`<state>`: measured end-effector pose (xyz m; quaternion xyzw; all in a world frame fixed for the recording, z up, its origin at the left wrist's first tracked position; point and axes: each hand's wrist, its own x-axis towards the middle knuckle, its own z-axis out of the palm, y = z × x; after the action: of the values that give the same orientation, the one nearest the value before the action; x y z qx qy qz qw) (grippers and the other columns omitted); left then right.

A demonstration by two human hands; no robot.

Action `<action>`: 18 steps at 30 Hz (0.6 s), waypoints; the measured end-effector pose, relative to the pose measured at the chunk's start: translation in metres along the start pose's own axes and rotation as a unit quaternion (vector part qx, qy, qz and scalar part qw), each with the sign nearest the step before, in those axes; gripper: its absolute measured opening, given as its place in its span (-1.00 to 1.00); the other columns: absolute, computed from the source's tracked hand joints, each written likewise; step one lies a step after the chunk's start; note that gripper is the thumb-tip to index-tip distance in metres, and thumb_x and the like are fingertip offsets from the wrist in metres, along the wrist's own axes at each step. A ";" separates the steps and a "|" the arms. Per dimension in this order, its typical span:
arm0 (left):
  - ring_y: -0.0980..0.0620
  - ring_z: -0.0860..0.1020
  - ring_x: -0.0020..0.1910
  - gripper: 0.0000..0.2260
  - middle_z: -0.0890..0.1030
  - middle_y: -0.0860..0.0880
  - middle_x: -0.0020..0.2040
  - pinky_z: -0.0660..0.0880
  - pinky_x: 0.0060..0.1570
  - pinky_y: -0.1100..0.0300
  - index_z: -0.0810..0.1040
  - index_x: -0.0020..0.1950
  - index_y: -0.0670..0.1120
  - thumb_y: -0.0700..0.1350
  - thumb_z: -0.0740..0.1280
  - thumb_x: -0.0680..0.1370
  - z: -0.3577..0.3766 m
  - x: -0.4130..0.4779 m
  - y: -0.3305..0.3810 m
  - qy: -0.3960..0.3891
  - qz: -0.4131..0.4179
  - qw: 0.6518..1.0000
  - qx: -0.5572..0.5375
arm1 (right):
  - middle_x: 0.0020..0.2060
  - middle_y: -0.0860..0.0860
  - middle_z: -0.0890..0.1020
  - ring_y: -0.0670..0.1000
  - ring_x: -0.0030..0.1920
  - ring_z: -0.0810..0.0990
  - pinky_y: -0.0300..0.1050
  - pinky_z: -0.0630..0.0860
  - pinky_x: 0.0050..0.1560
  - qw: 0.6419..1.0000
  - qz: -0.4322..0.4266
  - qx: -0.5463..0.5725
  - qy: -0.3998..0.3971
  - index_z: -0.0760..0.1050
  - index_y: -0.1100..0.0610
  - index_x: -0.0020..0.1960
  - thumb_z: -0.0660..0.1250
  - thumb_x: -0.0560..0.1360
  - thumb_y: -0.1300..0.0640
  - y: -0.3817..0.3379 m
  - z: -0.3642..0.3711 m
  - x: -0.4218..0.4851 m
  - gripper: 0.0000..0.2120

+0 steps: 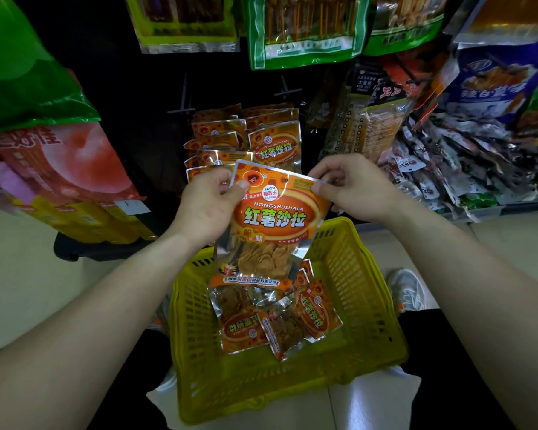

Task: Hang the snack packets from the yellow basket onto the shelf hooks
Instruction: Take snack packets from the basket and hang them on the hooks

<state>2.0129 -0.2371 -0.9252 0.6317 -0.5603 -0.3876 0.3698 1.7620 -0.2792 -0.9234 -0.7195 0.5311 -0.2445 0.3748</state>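
I hold one orange snack packet [271,225] upright above the yellow basket [348,352]. My left hand [207,203] pinches its top left corner and my right hand [351,187] pinches its top right corner. Several more orange packets [277,321] lie in the basket below. Just behind the held packet, two rows of the same orange packets [274,141] hang on the low shelf hooks. Bare black hooks [184,102] stick out of the dark shelf panel above those rows.
Green packets [305,29] hang higher up. Red and yellow boxes [69,181] stand on the left, and a heap of small dark packets [466,162] fills the shelf on the right. A grey shoe [407,288] rests on the pale floor beside the basket.
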 end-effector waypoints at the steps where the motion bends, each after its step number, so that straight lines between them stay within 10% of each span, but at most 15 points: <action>1: 0.16 0.69 -0.10 -0.84 0.71 0.04 -0.01 0.55 -0.30 0.42 0.62 0.15 0.01 0.01 0.30 0.64 0.000 0.000 0.000 0.000 0.001 1.000 0.003 | -0.31 -0.12 0.65 -0.09 -0.27 0.65 0.08 0.65 -0.23 1.000 0.000 -0.003 0.000 0.60 -0.04 -0.05 0.40 0.53 0.13 0.000 0.000 0.000 -0.92; 18: 0.21 0.68 -0.08 -0.91 0.71 0.11 -0.06 0.64 -0.14 0.24 0.60 0.03 0.05 0.02 0.33 0.62 0.015 -0.007 -0.010 -0.048 0.066 0.996 0.031 | -0.03 -0.04 0.69 0.07 0.00 0.65 0.07 0.60 -0.04 0.977 -0.037 -0.202 -0.052 0.51 -0.09 -0.04 0.36 0.54 -0.08 -0.034 0.016 -0.021 -0.91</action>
<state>2.0026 -0.2297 -0.9400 0.5852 -0.6295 -0.3750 0.3473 1.7876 -0.2497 -0.9048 -0.8114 0.5220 -0.1082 0.2396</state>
